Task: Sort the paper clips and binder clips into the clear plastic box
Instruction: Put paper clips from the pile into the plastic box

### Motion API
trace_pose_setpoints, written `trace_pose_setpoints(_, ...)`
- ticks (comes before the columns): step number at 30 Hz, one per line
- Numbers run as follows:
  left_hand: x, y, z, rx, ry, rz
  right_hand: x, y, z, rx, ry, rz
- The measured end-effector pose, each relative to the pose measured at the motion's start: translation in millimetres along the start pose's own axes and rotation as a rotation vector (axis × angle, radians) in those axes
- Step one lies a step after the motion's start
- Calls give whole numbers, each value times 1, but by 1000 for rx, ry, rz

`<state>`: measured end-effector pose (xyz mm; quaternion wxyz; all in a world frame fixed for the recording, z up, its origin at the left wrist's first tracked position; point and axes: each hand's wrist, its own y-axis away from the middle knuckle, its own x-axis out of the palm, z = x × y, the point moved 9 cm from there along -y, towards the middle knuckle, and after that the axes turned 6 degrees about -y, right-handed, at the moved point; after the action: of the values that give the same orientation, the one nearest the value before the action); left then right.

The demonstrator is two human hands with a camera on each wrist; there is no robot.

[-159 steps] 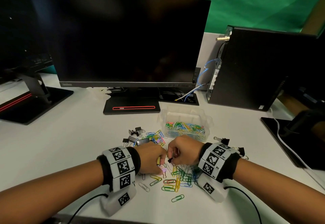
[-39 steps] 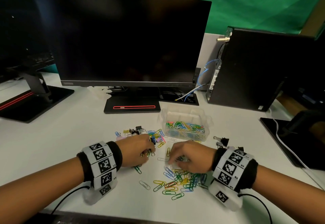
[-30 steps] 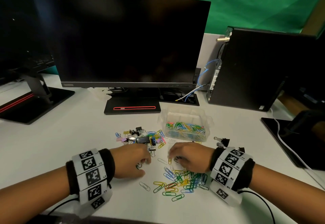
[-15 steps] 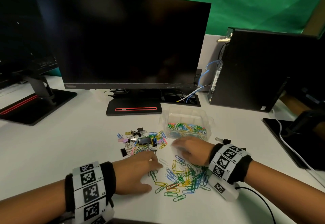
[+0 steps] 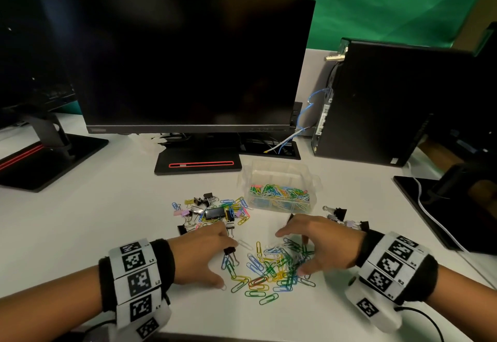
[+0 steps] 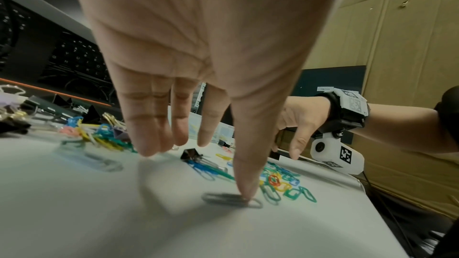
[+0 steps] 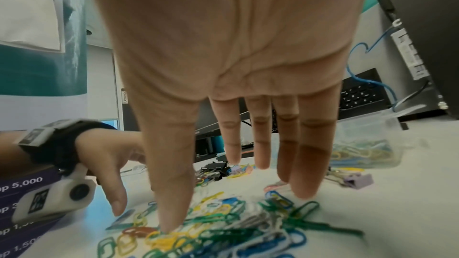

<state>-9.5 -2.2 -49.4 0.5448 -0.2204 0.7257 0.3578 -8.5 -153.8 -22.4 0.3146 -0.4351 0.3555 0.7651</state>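
Observation:
A clear plastic box [image 5: 279, 177] with coloured paper clips in its near compartment stands mid-table. Loose coloured paper clips [image 5: 271, 271] lie in a pile between my hands. My left hand [image 5: 219, 261] is open on the pile's left, its thumb pressing a silver paper clip [image 6: 232, 199]; a small black binder clip [image 5: 229, 250] lies by its fingers. My right hand [image 5: 295, 250] is spread over the pile's right side, its thumb tip on yellow clips [image 7: 171, 232]. A mixed heap of binder clips and paper clips [image 5: 212, 211] lies left of the box.
More binder clips [image 5: 341, 216] lie behind my right wrist, one of them purple [image 7: 357, 180]. A monitor base [image 5: 197, 163] stands behind the box, a computer tower [image 5: 376, 105] at back right, and a black stand [image 5: 443, 207] with a white cable at right.
My left hand has drawn back from the binder clip heap toward me and flattened. My right hand has spread over the paper clips, which now lie in a tighter pile.

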Motion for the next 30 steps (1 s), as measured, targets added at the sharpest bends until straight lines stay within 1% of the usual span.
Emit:
trace_pose_setpoints(5,-2,-1,6,-7,-108,30,7,9,-15,97,23,29)
trace_pose_setpoints(9,-3,1,18,-92,-175,17,14,10,-19,128,27,45)
trace_pose_setpoints(11,-3,3,19,-108,-172,5,15,7,-19,125,38,44)
trace_pose_setpoints(14,-4,3,13,-85,-138,-11,18,2,-15,110,35,37)
trace_pose_setpoints(21,6,0,0,-76,-96,72,21,-10,-4,78,5,16)
trace_pose_setpoints(27,1,-2,-24,14,113,47,22,-17,9,31,-48,20)
trace_pose_setpoints(30,-3,-2,-24,8,127,10,15,-12,3,44,-38,11)
